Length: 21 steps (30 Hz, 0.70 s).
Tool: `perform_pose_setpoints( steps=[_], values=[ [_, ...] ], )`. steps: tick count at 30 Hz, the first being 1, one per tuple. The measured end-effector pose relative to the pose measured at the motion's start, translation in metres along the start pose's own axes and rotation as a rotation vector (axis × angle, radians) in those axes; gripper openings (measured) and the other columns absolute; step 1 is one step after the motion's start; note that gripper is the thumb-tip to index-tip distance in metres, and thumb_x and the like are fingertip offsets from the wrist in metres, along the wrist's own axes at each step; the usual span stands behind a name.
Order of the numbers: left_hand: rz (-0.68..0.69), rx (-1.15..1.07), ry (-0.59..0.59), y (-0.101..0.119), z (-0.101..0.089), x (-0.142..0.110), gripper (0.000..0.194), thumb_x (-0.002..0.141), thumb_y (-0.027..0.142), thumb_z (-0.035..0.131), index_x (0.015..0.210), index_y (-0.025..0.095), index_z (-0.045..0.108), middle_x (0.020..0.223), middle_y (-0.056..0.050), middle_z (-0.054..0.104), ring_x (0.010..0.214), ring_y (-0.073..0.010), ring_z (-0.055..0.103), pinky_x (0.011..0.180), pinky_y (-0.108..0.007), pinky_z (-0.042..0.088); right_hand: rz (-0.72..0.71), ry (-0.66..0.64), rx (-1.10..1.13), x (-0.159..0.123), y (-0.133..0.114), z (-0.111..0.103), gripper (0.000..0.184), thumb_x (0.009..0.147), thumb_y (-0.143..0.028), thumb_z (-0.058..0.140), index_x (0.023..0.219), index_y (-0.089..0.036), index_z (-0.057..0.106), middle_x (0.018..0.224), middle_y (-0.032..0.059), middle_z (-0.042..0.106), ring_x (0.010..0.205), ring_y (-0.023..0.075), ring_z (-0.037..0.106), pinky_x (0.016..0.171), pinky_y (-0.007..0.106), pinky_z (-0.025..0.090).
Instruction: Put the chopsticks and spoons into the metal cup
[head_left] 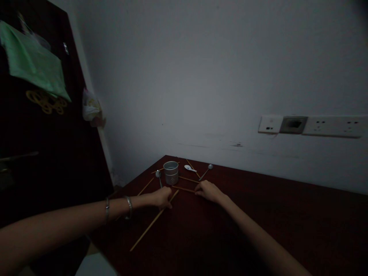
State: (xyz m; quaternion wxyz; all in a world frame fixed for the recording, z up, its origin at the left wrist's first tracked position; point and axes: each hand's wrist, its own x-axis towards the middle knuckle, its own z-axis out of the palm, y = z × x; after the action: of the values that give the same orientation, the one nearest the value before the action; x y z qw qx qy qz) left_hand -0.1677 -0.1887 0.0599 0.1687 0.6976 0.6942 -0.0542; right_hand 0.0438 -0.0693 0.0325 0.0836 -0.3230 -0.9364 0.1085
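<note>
On a dark red table (pixel 258 214), my left hand (pixel 162 198) rests with fingers curled on a long wooden chopstick (pixel 152 224) that runs toward the near left edge. My right hand (pixel 209 190) touches the end of another chopstick (pixel 184 189) lying in front of a small metal holder cup (pixel 171 173). Several more chopsticks lie scattered around the cup. A metal spoon (pixel 158 175) lies left of the cup, a white ceramic spoon (pixel 189 168) behind it, and another metal spoon (pixel 207 169) to the right. The light is dim.
A white wall stands behind the table with a row of power sockets (pixel 313 125) at the right. A dark door (pixel 43 153) at the left carries a green cloth (pixel 34 63) and a hanging bag (pixel 91 108).
</note>
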Motion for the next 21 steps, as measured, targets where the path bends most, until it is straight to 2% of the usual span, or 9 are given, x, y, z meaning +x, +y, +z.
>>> perform_pose_setpoints(
  steps=[3,6,8,12,21],
  values=[
    [-0.08,-0.13,-0.02,-0.01,0.002,0.001,0.015,0.065,0.021,0.067,0.073,0.012,0.059,0.054,-0.001,0.059,0.052,-0.0156,0.06,0.043,-0.019,0.043,-0.024,-0.017,0.045,-0.003,-0.005,0.001,0.02,0.077,-0.031,0.057,0.09,-0.026,0.071,0.095,0.0032,0.069,0.091,0.0203,0.062,0.071,0.025,0.042],
    [-0.183,-0.296,-0.019,-0.024,0.008,0.003,0.033,0.067,0.019,0.065,0.096,0.011,0.05,0.063,-0.004,0.063,0.054,-0.0185,0.063,0.042,-0.022,0.046,-0.055,-0.021,0.076,-0.007,-0.006,0.002,0.02,0.077,-0.03,0.056,0.088,-0.024,0.071,0.088,0.0031,0.069,0.083,0.0183,0.063,0.066,0.023,0.041],
    [-0.241,-0.372,-0.006,-0.032,0.011,0.006,0.041,0.069,0.018,0.063,0.104,0.011,0.042,0.067,-0.005,0.064,0.054,-0.0194,0.064,0.041,-0.023,0.048,-0.082,-0.028,0.096,-0.01,-0.007,0.003,0.02,0.078,-0.03,0.055,0.088,-0.022,0.071,0.084,0.0032,0.069,0.078,0.0166,0.063,0.064,0.022,0.041],
    [-0.244,-0.382,0.028,-0.044,0.011,0.011,0.042,0.07,0.02,0.063,0.104,0.012,0.04,0.069,-0.004,0.064,0.053,-0.0195,0.064,0.04,-0.023,0.048,-0.116,-0.042,0.109,-0.013,-0.009,0.006,0.022,0.08,-0.032,0.053,0.087,-0.02,0.071,0.085,0.005,0.069,0.078,0.0163,0.062,0.067,0.022,0.041],
    [-0.077,-0.055,0.15,-0.062,0.012,0.025,0.027,0.067,0.024,0.066,0.09,0.016,0.054,0.078,-0.004,0.064,0.07,-0.0182,0.063,0.055,-0.022,0.046,-0.143,-0.003,0.076,-0.02,-0.015,0.013,0.027,0.083,-0.034,0.05,0.094,-0.019,0.07,0.096,0.008,0.067,0.088,0.019,0.061,0.074,0.024,0.042]
  ],
)
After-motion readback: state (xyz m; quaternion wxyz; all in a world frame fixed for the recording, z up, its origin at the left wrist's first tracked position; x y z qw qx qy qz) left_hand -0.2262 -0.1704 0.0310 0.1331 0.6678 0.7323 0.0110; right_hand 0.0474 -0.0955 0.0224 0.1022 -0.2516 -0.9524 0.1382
